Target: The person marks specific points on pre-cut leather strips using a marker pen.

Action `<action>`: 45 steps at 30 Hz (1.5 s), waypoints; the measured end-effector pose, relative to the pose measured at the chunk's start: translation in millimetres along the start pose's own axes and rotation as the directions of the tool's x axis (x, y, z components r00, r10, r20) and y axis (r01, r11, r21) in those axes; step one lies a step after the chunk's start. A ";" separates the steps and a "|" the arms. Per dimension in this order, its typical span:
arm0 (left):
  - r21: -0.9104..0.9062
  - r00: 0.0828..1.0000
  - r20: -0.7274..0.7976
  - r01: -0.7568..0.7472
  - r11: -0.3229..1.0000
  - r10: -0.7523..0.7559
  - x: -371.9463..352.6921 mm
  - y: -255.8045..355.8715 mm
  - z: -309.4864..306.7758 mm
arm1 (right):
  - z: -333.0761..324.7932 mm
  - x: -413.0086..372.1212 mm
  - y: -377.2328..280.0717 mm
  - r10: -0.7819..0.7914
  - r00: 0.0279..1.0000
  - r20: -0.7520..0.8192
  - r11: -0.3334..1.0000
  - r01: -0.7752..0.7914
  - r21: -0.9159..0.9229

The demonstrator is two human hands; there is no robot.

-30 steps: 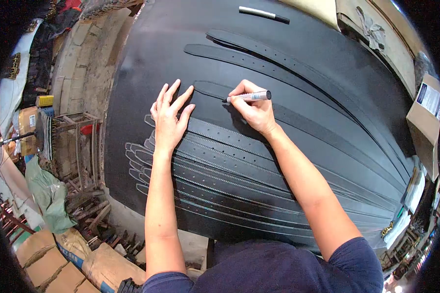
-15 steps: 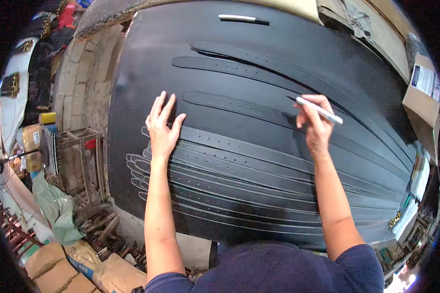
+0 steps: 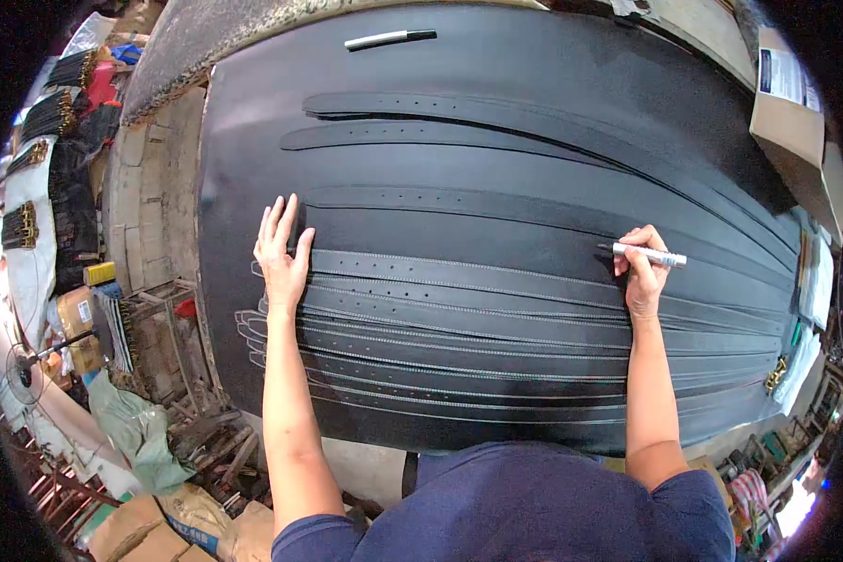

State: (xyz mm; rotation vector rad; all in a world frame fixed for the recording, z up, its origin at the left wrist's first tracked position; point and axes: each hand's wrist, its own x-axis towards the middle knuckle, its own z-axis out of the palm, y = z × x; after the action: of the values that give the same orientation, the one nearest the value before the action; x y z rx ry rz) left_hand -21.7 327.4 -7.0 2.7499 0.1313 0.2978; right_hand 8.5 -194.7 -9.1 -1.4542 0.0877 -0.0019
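Note:
My right hand (image 3: 643, 276) grips a silver-white marker pen (image 3: 663, 257). Its dark tip points left, close to the edge of a plain black belt strap (image 3: 515, 208); whether it touches is too small to tell. My left hand (image 3: 283, 260) rests with fingers spread beside the punched end of the uppermost stitched black belt (image 3: 468, 273). Below it, several more stitched belts (image 3: 459, 323) lie side by side, their left ends partly hidden by my left forearm. Two other plain straps (image 3: 365, 137) curve across the upper part of the black tabletop (image 3: 244, 140).
A second marker (image 3: 391, 41) lies near the table's far edge. At the right end stand a cardboard box (image 3: 787, 136) and white wrapped bundles (image 3: 817, 281). On the left are a wooden frame (image 3: 178, 328), a fan (image 3: 23, 375) and a green sack (image 3: 136, 436).
My right hand with the marker has shifted right and slightly down along the plain strap. The view has also shifted, and my left hand stays spread near the belt ends.

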 end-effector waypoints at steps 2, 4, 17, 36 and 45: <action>0.063 1.000 0.025 -0.012 0.998 0.010 0.2 3.5 -1.1 | -1.7 -0.2 1.6 0.015 1.000 0.003 1.000 -0.015 0.001; 0.049 0.999 0.029 -0.014 0.999 0.013 -0.1 5.3 -2.4 | -1.8 0.1 1.0 0.029 1.000 0.011 0.999 -0.029 0.019; 0.029 0.999 0.020 -0.037 0.999 0.037 2.3 7.9 -3.1 | -5.6 4.1 4.8 0.159 0.987 -0.020 0.984 -0.157 0.079; 0.473 0.950 -0.017 -0.267 0.839 0.312 -1.2 24.9 -9.1 | 1.4 2.6 -2.5 0.176 0.983 -0.055 0.982 -0.171 0.082; -0.124 0.913 0.044 -0.398 0.909 0.406 23.0 153.9 31.7 | 0.2 -12.0 -7.1 0.028 0.988 -0.149 0.976 -0.059 -0.211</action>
State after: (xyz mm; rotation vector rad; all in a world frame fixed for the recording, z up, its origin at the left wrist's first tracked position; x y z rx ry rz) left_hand 15.8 176.5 25.7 2.6496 -0.4644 0.3063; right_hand -3.1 -194.7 -1.3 -1.6671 0.2455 -0.0648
